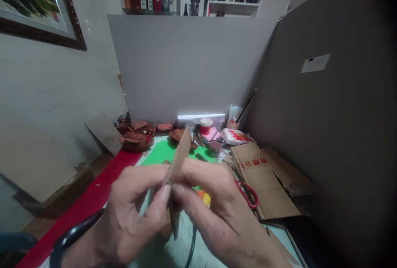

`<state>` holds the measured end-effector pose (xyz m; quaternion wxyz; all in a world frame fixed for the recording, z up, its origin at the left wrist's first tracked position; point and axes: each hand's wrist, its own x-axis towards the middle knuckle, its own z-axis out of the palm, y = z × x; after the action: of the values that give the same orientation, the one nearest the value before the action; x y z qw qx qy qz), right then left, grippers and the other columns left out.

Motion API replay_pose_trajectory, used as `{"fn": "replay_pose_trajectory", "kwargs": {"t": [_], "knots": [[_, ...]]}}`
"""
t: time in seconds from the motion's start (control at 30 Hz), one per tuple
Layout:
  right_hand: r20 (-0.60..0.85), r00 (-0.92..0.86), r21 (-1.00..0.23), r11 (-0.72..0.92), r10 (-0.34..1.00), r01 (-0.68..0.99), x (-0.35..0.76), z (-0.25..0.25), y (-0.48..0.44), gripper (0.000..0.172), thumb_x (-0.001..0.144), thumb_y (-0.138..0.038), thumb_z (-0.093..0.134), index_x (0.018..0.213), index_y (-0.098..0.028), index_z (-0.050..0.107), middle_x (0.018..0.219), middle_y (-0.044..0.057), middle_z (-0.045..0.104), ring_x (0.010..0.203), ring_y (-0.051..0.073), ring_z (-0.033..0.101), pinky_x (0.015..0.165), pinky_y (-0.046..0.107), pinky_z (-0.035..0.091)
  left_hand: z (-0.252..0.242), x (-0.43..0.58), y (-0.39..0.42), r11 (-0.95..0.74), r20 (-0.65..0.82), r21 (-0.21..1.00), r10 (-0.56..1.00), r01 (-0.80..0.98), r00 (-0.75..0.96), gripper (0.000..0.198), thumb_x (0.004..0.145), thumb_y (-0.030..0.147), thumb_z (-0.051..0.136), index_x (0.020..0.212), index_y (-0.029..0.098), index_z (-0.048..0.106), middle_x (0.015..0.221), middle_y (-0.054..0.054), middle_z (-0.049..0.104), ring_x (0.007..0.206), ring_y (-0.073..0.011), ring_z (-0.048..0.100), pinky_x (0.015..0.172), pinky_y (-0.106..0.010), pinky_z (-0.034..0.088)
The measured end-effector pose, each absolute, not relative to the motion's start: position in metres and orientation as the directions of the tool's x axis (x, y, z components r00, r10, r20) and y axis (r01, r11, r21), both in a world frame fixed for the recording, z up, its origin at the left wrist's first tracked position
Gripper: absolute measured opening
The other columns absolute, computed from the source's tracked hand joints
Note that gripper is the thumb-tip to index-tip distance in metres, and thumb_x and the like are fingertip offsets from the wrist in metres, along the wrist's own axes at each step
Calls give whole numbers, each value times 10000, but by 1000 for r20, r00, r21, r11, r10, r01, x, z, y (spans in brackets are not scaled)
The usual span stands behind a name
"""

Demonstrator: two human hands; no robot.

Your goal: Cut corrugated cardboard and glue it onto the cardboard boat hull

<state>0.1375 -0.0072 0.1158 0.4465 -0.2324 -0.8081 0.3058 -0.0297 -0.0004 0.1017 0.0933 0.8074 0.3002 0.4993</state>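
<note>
A narrow piece of corrugated cardboard (182, 149) stands upright on edge in front of me, its fluted side turned to the camera. My left hand (133, 208) pinches it between thumb and forefinger from the left. From the right, my right hand (214, 202) grips the same piece with bent fingers, the two thumbs nearly touching. Below the fingers the lower part of the cardboard shows in shadow. Beyond the hands lies a green sheet (158, 152), and something orange and yellow (204, 197) peeks out beside the right thumb.
On the right lie flattened cardboard sheets (257, 177) and red-handled scissors (249, 195). A red and white paper cup (206, 126), a tissue pack (235, 136) and a pen holder (233, 124) stand at the back. Brown stacked pieces (135, 139) sit back left. Grey panels (192, 65) wall the table.
</note>
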Motion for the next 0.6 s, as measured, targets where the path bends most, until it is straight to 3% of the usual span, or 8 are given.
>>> {"fn": "replay_pose_trajectory", "kwargs": {"t": [0.13,0.37,0.6], "knots": [[574,-470,-689,705,671,167,136,114,-6,191,918,-81,452,776,-194,510,756,-32,542,689,100,496,644,223,381,100,-31,-1,-791,732,474,598,388,326,264,853,114,433,613,219,465,521,38,438,452,-107,450,454,-221,403],[538,-492,-752,654,684,86,139,116,-4,225,925,-97,433,731,-181,511,745,-15,519,714,118,508,672,248,402,102,-29,-4,-790,736,501,604,354,306,284,868,125,424,606,217,486,544,39,506,476,-94,467,467,-202,390],[596,-465,-687,715,654,126,137,115,-6,174,917,-91,450,792,-187,524,765,-21,528,703,108,494,643,237,383,101,-31,-1,-787,714,534,615,307,334,223,850,183,505,632,223,530,546,33,506,479,-118,486,466,-225,410]]}}
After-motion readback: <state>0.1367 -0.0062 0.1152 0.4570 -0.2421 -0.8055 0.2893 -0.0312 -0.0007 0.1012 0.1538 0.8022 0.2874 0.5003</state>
